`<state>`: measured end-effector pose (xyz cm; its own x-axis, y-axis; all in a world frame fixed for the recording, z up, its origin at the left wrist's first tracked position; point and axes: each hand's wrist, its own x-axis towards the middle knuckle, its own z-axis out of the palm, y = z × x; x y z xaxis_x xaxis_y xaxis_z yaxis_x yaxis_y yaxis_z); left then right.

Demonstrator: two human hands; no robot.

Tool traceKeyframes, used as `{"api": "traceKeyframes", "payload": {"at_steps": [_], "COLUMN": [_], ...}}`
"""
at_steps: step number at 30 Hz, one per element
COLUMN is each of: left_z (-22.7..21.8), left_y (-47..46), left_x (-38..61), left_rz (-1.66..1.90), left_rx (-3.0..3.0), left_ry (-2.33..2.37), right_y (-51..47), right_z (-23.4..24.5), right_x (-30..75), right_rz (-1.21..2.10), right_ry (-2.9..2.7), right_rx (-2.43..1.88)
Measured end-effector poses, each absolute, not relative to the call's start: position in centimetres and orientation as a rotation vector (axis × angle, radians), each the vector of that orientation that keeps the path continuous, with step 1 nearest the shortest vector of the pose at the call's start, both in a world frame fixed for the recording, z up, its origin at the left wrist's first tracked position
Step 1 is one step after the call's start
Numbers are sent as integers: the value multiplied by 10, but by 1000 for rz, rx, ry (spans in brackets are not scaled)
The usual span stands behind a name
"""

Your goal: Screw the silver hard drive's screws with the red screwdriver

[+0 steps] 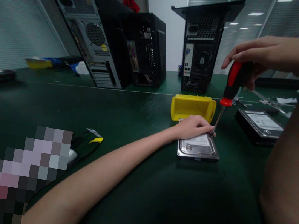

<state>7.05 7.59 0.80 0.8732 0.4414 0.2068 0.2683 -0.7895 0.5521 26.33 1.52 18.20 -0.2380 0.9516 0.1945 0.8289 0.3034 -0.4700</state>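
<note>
A silver hard drive (199, 148) lies flat on the green table, its white label partly covered. My left hand (192, 127) rests over its far side, holding it down, with thumb and fingertips close to the far right corner. At that corner stands the shaft of a red-and-black screwdriver (231, 81), nearly upright and leaning slightly. My right hand (258, 55) grips the top of its handle from above, the fingers curled about it. Whatever lies beneath the screwdriver's tip is too small to make out. Just behind the drive sits a yellow plastic bin (193, 108), its open side facing me.
More hard drives (262, 123) are stacked at the right, near clear plastic bits. Computer cases (86, 36), (201, 52) stand along the back. A cable with a yellow tag (96, 140) lies left of my forearm. The lower left is pixelated.
</note>
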Motion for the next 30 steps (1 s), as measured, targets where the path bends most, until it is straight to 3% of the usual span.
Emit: {"api": "traceKeyframes", "payload": {"at_steps": [30], "left_z": [10], "left_y": [76], "left_x": [70], "left_rz": [446], "left_rx": [2535], "left_ry": [492], "right_y": [11], "right_z": [186], "right_x": [255], "right_rz": [215], "right_ry": [-2005], "right_rx": [-1812]}}
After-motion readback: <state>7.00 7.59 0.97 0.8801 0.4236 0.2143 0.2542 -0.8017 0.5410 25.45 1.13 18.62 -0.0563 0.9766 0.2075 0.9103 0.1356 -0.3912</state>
